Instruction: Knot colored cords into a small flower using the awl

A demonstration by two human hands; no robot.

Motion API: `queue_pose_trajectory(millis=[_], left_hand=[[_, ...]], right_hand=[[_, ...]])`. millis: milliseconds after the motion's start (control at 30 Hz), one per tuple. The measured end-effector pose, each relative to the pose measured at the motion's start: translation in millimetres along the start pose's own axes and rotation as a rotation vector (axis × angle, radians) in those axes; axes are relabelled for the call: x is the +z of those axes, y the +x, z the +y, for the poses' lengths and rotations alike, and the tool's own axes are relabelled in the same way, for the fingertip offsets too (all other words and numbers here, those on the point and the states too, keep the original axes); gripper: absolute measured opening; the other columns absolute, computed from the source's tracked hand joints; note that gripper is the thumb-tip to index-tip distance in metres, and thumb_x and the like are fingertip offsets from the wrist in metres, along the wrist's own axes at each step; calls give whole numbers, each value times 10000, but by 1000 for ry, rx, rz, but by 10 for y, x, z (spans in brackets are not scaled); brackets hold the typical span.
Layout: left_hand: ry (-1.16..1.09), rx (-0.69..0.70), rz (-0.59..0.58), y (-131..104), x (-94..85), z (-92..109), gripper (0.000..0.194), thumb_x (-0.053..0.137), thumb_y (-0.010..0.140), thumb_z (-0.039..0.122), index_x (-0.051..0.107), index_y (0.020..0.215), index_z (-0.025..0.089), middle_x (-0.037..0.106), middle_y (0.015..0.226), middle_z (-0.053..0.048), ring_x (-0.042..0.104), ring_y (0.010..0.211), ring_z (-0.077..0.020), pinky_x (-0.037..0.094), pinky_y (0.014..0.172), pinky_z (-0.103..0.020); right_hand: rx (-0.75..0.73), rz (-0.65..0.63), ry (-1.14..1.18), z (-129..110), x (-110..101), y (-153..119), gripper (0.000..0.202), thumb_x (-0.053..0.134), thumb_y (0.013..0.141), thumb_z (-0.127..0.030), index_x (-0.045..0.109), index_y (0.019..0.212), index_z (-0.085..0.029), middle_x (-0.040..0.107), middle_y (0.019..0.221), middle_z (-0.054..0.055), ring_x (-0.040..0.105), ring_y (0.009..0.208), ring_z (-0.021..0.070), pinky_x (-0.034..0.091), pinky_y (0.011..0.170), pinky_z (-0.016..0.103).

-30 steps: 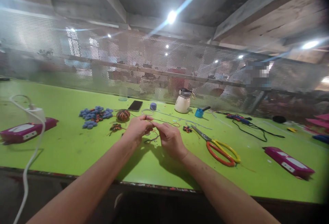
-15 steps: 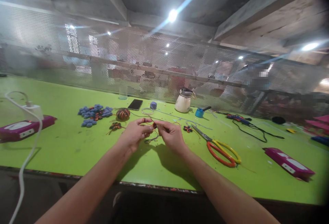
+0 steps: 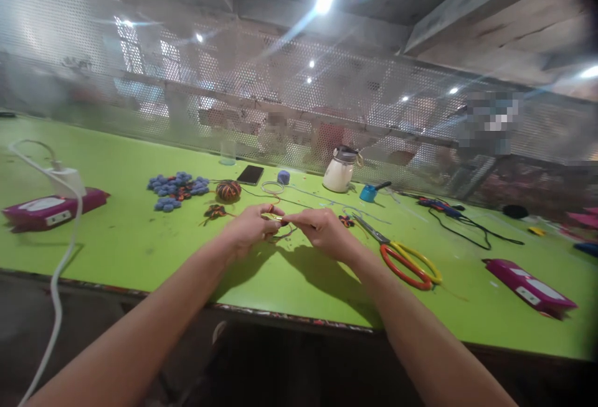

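Near the table's middle, my left hand (image 3: 255,226) pinches a small dark red yarn piece (image 3: 283,222), with an orange strand over its fingers. My right hand (image 3: 324,229) is closed at the piece's right side, its fingertips touching it; a thin gold-coloured tool shows between the hands, partly hidden. A multicoloured yarn ball (image 3: 228,191) and a dark and orange yarn flower (image 3: 215,211) lie left of my hands. Another yarn flower (image 3: 346,221) sits just beyond my right hand, beside scissors (image 3: 406,262) with red and yellow handles.
Blue crocheted flowers (image 3: 177,189), a phone (image 3: 251,175), a small blue yarn ball (image 3: 283,177), a white jug (image 3: 338,171) and a blue pot (image 3: 368,192) stand or lie farther back. Purple power strips (image 3: 530,287) are at both sides; a white cable (image 3: 58,282) hangs over the left front edge.
The view has tilted down and shifted slightly. My right hand has turned flatter and moved a little right, its fingers now pointing left at the piece. My left hand still pinches it.
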State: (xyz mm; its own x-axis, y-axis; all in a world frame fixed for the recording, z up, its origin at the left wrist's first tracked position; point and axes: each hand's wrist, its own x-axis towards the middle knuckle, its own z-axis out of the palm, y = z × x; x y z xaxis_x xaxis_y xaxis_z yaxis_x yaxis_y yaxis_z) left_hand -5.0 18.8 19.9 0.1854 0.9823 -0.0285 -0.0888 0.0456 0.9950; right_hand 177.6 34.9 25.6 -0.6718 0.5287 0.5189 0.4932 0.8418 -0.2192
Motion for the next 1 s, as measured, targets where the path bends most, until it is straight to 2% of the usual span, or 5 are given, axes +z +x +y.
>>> queue_pose_trajectory(millis=[133,233,667,833,1000], left_hand=[[-121,-115,-38,-40,-72,61,279,652,650,18,594,910,99,593,603,-12,508,530,-74,384,523,-184],[-182,-160,-61,-84,-120,72,281,652,672,2,607,936,86,612,643,-35,546,562,-79,438,566,-190],[-284,-114,-88,-318,-161,45,258,686,679,17,645,920,99,650,727,-53,590,629,-83,471,611,-178],[-213,-57,-91,-331,-166,34,386,723,664,68,620,1032,123,672,782,-51,611,689,-102,464,645,-204],[-161,29,-69,-366,-166,48,706,746,647,106,478,1288,227,665,728,-15,612,679,-123,449,654,-247]], right_hand=[[2,-60,11,-51,-114,3,333,477,870,-105,664,1114,-234,716,1022,59,664,881,163,476,741,257],[-4,-90,14,-87,-167,-3,348,472,870,-98,652,1136,-233,718,1010,64,662,847,153,474,725,255],[-46,-114,48,-302,-303,-23,385,464,869,-76,633,1163,-259,721,994,44,649,812,134,464,713,242],[-33,-96,1,-324,-308,-20,370,459,873,-79,641,1154,-238,725,963,55,649,803,147,466,709,259],[-46,-83,3,-315,-310,-34,386,454,871,-73,624,1175,-241,723,975,44,648,805,141,462,706,253]])
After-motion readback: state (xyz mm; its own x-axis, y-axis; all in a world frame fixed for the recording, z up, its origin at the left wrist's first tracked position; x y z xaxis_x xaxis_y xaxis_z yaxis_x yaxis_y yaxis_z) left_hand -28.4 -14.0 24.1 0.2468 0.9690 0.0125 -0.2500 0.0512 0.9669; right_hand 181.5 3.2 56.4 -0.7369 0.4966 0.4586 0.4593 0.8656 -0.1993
